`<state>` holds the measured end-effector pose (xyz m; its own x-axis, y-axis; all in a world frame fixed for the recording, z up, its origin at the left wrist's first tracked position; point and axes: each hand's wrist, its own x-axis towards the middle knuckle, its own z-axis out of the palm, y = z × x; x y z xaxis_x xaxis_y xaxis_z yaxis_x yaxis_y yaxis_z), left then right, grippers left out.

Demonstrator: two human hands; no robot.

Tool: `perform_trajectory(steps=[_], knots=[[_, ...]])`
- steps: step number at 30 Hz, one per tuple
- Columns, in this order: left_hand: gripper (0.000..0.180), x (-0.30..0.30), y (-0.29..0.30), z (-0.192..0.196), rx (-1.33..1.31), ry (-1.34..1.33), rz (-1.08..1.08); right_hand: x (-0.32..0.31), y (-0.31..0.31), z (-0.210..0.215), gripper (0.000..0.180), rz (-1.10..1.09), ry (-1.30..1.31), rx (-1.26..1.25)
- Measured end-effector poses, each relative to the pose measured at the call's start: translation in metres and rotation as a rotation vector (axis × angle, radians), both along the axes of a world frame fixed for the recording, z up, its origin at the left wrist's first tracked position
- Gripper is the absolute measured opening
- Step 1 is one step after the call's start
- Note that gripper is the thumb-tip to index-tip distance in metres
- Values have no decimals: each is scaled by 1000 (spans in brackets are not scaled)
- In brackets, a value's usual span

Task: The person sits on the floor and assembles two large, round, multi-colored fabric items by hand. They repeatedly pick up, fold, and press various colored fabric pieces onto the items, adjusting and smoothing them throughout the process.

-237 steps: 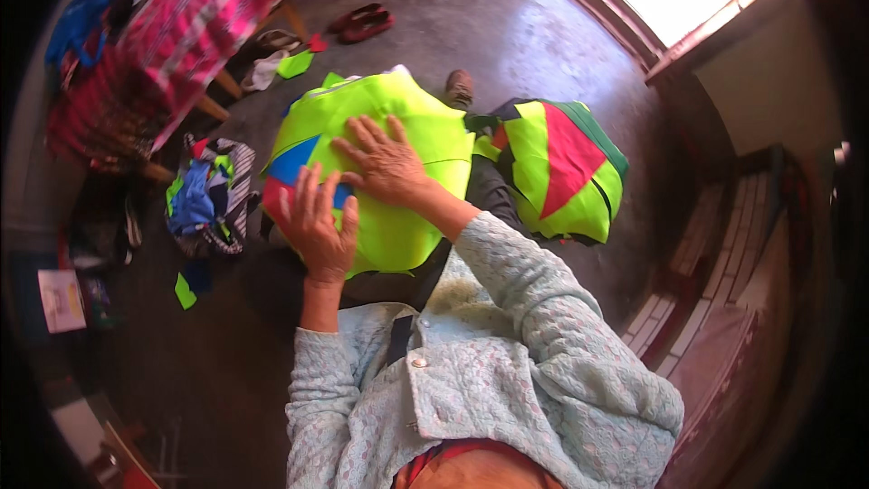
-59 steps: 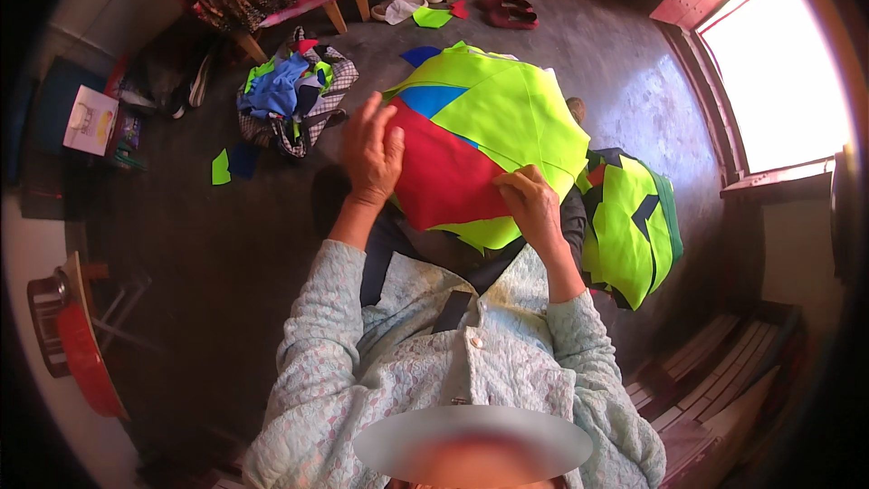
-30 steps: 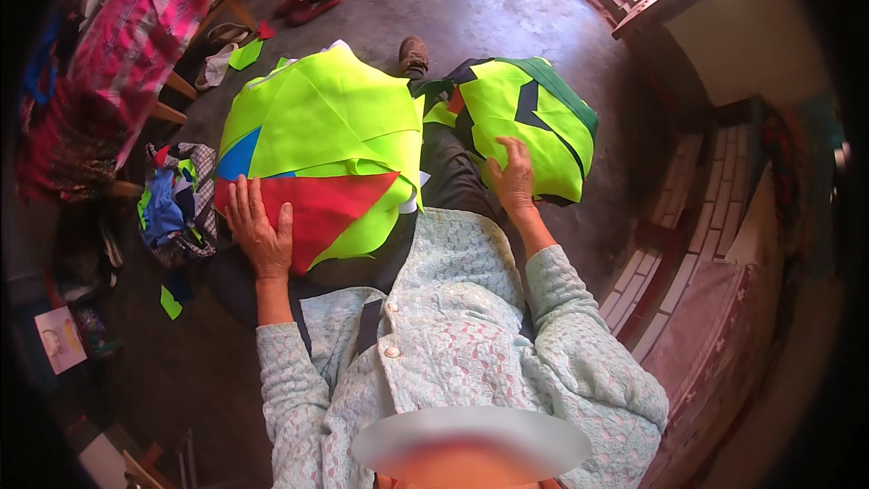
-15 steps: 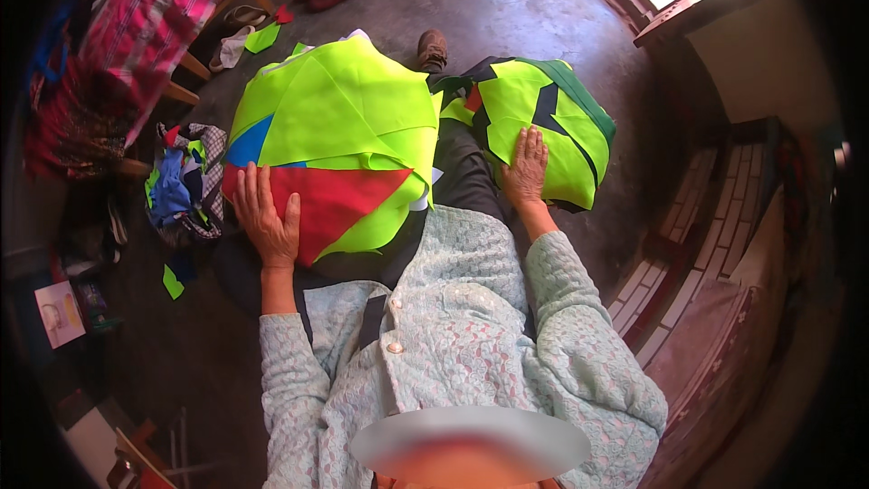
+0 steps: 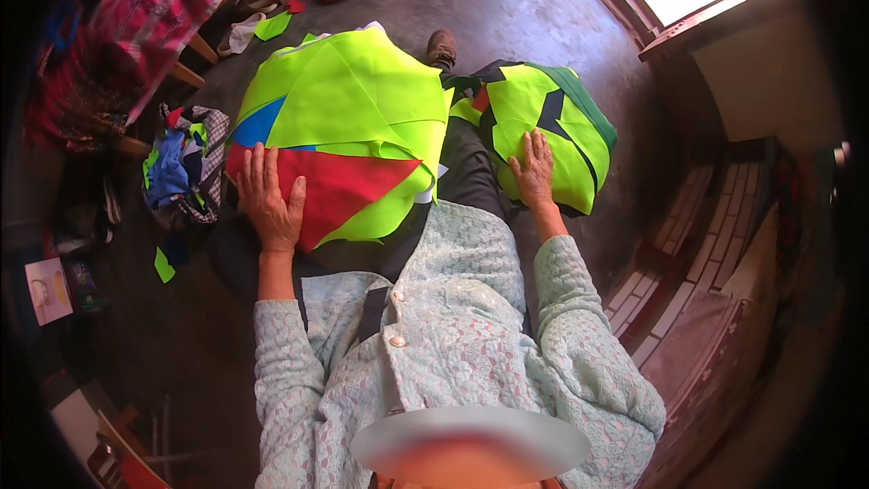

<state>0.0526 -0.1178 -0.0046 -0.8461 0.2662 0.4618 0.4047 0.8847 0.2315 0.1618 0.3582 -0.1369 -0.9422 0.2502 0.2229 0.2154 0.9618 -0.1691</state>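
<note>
Two cloth bundles lie before me, seen from the head camera. The larger bundle sits on the left of the dark trouser leg, yellow-green over most of its top, with a blue patch and a wide red piece toward the near side. The smaller bundle rests to the right of that leg, crossed by dark shapes and edged with a green strip.

I have the left hand laid over the red piece, fingers spread, gripping nothing. The right hand lies on the near part of the smaller bundle, fingers extended and loose, nothing pinched.

As far as I can judge, much of the layering is done: pieces overlap across both tops. The larger bundle looks less settled, with a raised fold and a loose near edge. I count as unused the mixed cloth pile on the floor and a small green scrap near it.
</note>
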Motion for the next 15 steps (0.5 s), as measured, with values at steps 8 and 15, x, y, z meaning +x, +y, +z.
perform_trajectory(steps=[8, 15], knots=[[59, 2, 0, 1, 23, -7, 2, -6, -38, 4, 84, -93, 22, 87], [60, 2, 0, -1, 26, -10, 3, -14, -40, -9, 81, -158, 37, 162]])
